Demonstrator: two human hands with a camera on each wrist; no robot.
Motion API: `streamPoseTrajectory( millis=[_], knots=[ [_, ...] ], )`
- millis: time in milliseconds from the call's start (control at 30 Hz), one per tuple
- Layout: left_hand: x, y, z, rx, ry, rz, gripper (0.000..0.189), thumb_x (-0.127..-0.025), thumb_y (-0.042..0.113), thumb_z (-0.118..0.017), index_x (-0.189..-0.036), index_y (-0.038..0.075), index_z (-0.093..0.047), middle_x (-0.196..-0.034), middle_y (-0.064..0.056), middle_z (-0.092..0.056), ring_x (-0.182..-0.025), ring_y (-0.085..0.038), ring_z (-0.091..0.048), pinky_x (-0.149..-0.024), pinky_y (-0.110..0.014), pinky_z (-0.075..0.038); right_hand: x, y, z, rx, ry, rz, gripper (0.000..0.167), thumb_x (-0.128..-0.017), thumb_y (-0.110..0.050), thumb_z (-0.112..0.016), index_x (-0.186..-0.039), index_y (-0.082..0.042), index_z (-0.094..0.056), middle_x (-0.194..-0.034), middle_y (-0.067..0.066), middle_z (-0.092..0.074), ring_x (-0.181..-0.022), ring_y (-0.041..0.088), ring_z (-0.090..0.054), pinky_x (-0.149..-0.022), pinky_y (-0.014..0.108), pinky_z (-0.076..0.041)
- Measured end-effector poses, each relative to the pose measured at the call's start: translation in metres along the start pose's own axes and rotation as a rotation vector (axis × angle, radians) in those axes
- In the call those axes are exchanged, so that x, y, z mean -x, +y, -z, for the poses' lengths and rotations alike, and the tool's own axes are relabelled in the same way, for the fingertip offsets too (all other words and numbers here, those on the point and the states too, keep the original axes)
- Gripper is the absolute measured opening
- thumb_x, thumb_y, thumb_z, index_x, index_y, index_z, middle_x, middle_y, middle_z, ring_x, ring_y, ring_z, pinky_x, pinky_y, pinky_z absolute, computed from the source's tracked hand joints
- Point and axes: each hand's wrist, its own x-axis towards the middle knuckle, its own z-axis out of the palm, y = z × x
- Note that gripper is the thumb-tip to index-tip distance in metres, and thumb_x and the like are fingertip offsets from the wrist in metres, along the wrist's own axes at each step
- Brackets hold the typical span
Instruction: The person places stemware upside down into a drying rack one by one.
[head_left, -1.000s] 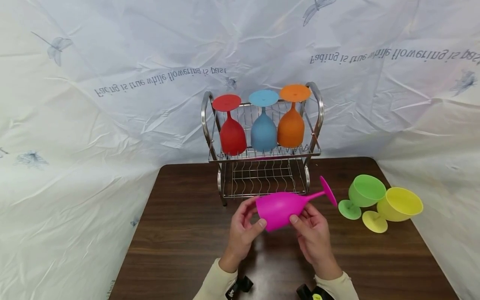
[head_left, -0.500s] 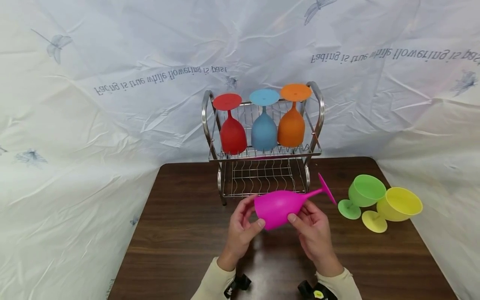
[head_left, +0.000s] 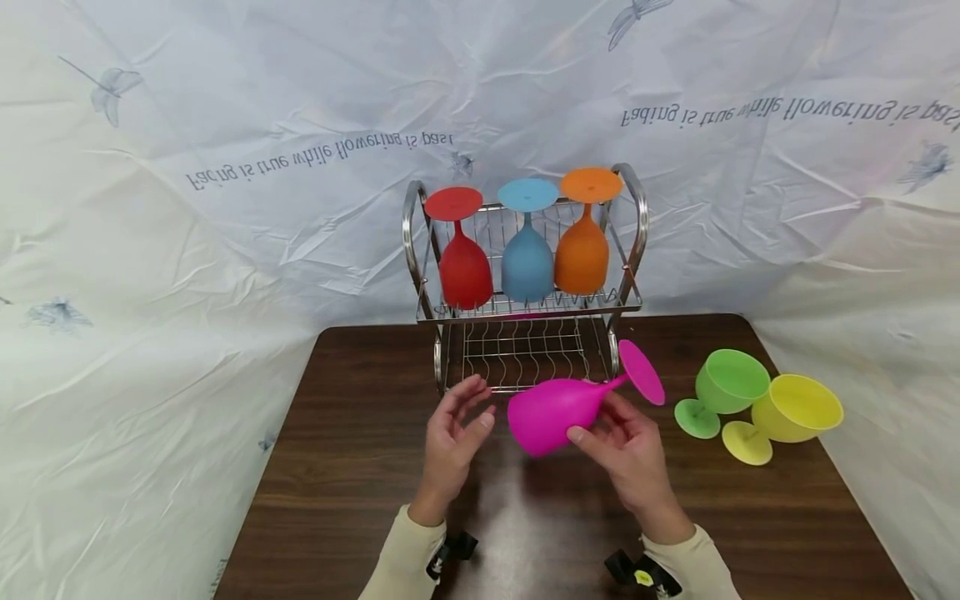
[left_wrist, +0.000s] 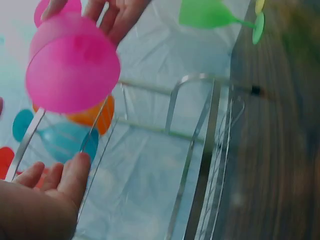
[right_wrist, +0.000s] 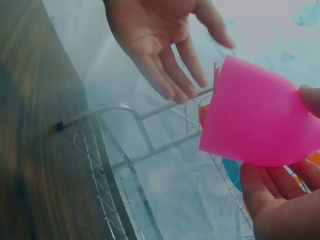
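Note:
My right hand (head_left: pixel 633 454) grips a pink goblet (head_left: pixel 553 415) by its bowl near the stem, thumb on the near side and fingers behind. The goblet lies tilted in the air, mouth to the left and foot (head_left: pixel 641 372) up to the right. Just left of the mouth, my left hand (head_left: pixel 453 437) is apart from it, fingers loosely bent around nothing. In the right wrist view a gap shows between the left hand (right_wrist: pixel 160 47) and the goblet's bowl (right_wrist: pixel 260 117). The left wrist view looks toward the goblet's mouth (left_wrist: pixel 72 72).
Behind the hands stands a two-tier metal rack (head_left: pixel 528 318). Its upper tier bears upside-down red (head_left: pixel 466 271), blue (head_left: pixel 528 265) and orange (head_left: pixel 582 257) goblets. Green (head_left: pixel 732 382) and yellow (head_left: pixel 798 408) goblets stand at the right of the dark wooden table (head_left: pixel 360 492).
My left hand has let go of the pink goblet's rim and moved left. The right hand still holds the goblet, whose foot has turned to show more of its flat face.

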Motion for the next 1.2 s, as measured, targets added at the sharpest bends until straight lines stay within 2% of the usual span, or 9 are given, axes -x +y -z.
streamPoseTrajectory(
  millis=[133, 267, 367, 500, 600, 733, 867, 1100, 1200],
  knots=[
    [-0.007, 0.004, 0.013, -0.163, 0.111, 0.068, 0.050, -0.097, -0.003, -0.070, -0.145, 0.002, -0.058, -0.142, -0.010, -0.064, -0.131, -0.022, -0.063, -0.104, -0.028, -0.058, -0.004, -0.001, 0.001, 0.073, -0.012, -0.021, 0.063, -0.079, 0.026, -0.073, -0.139, 0.011, -0.060, -0.133, -0.001, -0.073, -0.116, 0.011, -0.073, -0.097, 0.026, -0.060],
    [-0.016, 0.002, 0.025, -0.316, 0.196, 0.099, 0.044, -0.099, 0.005, -0.073, -0.141, 0.009, -0.065, -0.141, -0.010, -0.067, -0.132, -0.026, -0.063, -0.103, -0.025, -0.058, -0.009, 0.001, 0.000, 0.179, -0.035, -0.052, 0.064, -0.082, 0.019, -0.078, -0.142, 0.007, -0.060, -0.134, -0.005, -0.072, -0.116, 0.011, -0.073, -0.099, 0.026, -0.060],
    [-0.025, -0.005, 0.035, -0.428, 0.238, 0.081, 0.043, -0.098, 0.006, -0.075, -0.140, 0.007, -0.067, -0.139, -0.014, -0.068, -0.132, -0.032, -0.063, -0.103, -0.033, -0.059, -0.014, 0.005, -0.002, 0.272, -0.062, -0.059, 0.064, -0.084, 0.012, -0.081, -0.144, 0.001, -0.061, -0.134, -0.003, -0.071, -0.117, 0.010, -0.072, -0.099, 0.026, -0.060],
    [-0.034, -0.017, 0.048, -0.610, 0.267, 0.040, 0.047, -0.095, 0.002, -0.077, -0.140, 0.003, -0.066, -0.135, -0.020, -0.067, -0.129, -0.038, -0.065, -0.102, -0.050, -0.059, -0.017, 0.014, -0.005, 0.361, -0.096, -0.024, 0.065, -0.084, 0.007, -0.084, -0.144, -0.003, -0.061, -0.136, 0.009, -0.070, -0.119, 0.009, -0.071, -0.101, 0.024, -0.059],
    [-0.040, -0.024, 0.056, -0.708, 0.282, 0.029, 0.048, -0.094, 0.000, -0.077, -0.141, 0.001, -0.065, -0.132, -0.022, -0.066, -0.126, -0.038, -0.066, -0.101, -0.055, -0.059, -0.020, 0.019, -0.009, 0.407, -0.106, -0.013, 0.066, -0.083, 0.002, -0.087, -0.143, -0.004, -0.060, -0.137, 0.015, -0.069, -0.119, 0.008, -0.070, -0.101, 0.022, -0.058],
    [-0.048, -0.030, 0.062, -0.733, 0.297, 0.040, 0.047, -0.094, 0.000, -0.076, -0.139, 0.001, -0.065, -0.130, -0.024, -0.066, -0.123, -0.038, -0.067, -0.100, -0.055, -0.059, -0.025, 0.024, -0.014, 0.471, -0.109, -0.023, 0.066, -0.083, -0.006, -0.090, -0.142, -0.006, -0.059, -0.137, 0.014, -0.068, -0.118, 0.013, -0.070, -0.099, 0.020, -0.058],
    [-0.054, -0.034, 0.065, -0.738, 0.312, 0.047, 0.044, -0.094, 0.000, -0.076, -0.137, 0.001, -0.067, -0.129, -0.023, -0.066, -0.121, -0.036, -0.070, -0.100, -0.049, -0.061, -0.033, 0.033, -0.019, 0.505, -0.120, -0.031, 0.068, -0.082, -0.010, -0.091, -0.142, -0.008, -0.059, -0.137, 0.011, -0.068, -0.122, 0.025, -0.070, -0.100, 0.023, -0.058],
    [-0.066, -0.045, 0.071, -0.755, 0.339, 0.039, 0.043, -0.094, -0.002, -0.075, -0.137, 0.002, -0.068, -0.128, -0.023, -0.066, -0.117, -0.035, -0.073, -0.098, -0.045, -0.062, -0.045, 0.053, -0.033, 0.577, -0.137, -0.034, 0.066, -0.081, -0.019, -0.094, -0.139, -0.009, -0.063, -0.135, 0.010, -0.071, -0.125, 0.030, -0.068, -0.104, 0.048, -0.059],
    [-0.069, -0.048, 0.073, -0.756, 0.335, 0.055, 0.044, -0.094, -0.001, -0.075, -0.138, 0.005, -0.069, -0.129, -0.022, -0.067, -0.118, -0.033, -0.073, -0.098, -0.044, -0.063, -0.051, 0.059, -0.037, 0.595, -0.149, -0.047, 0.067, -0.082, -0.023, -0.094, -0.140, -0.010, -0.064, -0.137, 0.009, -0.070, -0.127, 0.030, -0.066, -0.106, 0.054, -0.058]
  ],
)
